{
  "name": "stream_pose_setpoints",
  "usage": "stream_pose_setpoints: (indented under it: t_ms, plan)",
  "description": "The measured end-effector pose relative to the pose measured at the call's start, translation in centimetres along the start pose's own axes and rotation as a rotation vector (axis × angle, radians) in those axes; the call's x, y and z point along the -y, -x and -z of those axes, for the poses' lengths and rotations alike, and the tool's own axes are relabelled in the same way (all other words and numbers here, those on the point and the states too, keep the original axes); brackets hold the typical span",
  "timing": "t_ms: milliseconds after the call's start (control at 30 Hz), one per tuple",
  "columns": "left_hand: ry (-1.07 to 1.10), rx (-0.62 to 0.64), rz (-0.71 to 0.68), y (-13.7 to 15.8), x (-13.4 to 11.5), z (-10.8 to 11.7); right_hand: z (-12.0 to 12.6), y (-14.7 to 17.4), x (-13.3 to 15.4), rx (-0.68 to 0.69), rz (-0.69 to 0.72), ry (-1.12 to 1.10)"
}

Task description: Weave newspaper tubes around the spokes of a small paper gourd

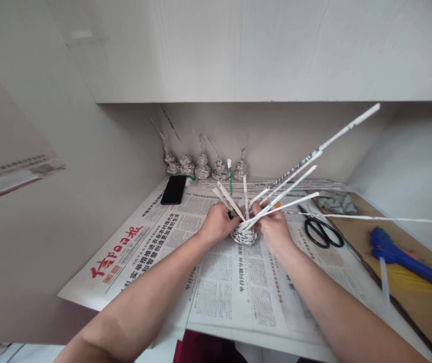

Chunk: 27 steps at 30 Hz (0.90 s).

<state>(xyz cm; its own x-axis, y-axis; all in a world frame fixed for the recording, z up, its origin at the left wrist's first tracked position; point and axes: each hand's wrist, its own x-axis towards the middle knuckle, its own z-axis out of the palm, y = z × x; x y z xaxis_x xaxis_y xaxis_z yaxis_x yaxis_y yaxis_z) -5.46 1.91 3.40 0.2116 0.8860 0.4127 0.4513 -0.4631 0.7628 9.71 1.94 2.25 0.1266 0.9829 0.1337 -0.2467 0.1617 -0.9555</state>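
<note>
1. Woven piece (244,236): we have it low and round, on the newspaper (216,297), between our two hands and in front of the back wall.
2. Left hand (221,221): fingers bent, nearly closed, gripping the woven piece at the left of its rim. Fingertips partly hidden.
3. Right hand (274,224): fingers curled at the right of the rim, behind the stick bases. We cannot tell how far apart the fingertips are or which stick, if any, they pinch.
4. Paper sticks (302,179): several rise from the rim, most leaning right; we note a green stick (230,184) nearly upright beside the left hand.
5. Long thin stick (370,218): runs from near the right hand, past the scissors (308,217), to the right edge of our view.
6. Back wall: we count five woven gourd shapes (202,167) in a row, thin ends pointing up; loose sticks (306,185) lie to their right.
7. Left: black phone (173,190) flat on the newspaper, in front of the row.
8. Right: blue glue gun (408,258) and grey cloth (336,202) on cardboard (420,315).
</note>
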Motion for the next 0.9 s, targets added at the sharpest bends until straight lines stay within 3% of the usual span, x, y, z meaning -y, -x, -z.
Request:
stream_pose_setpoints:
  t_ms: [167, 333, 533, 633, 700, 900]
  plan:
    - [-0.003, 0.019, -0.032, 0.0, -0.1, 0.1, 0.4, 0.0, 1.4, 0.046, -0.072, -0.003]
    - [-0.022, 0.023, -0.030, 0.0, 0.0, 0.0, 0.8, 0.1, 2.3, 0.014, 0.089, -0.007]
    - [-0.009, 0.009, -0.027, 0.0, 0.3, -0.1, 0.9, 0.5, 2.2, 0.080, 0.341, 0.302]
    - [0.010, 0.017, -0.033, -0.1, 0.3, -0.1, 0.8, 0.8, 2.5, 0.040, 0.426, 0.280]
    - [0.021, 0.027, -0.049, -0.1, 0.3, -0.1, 0.7, 0.8, 2.6, 0.036, 0.363, 0.190]
    - [0.036, 0.031, -0.074, 0.0, 0.4, -0.2, 0.6, 0.0, 1.9, -0.049, -0.005, -0.079]
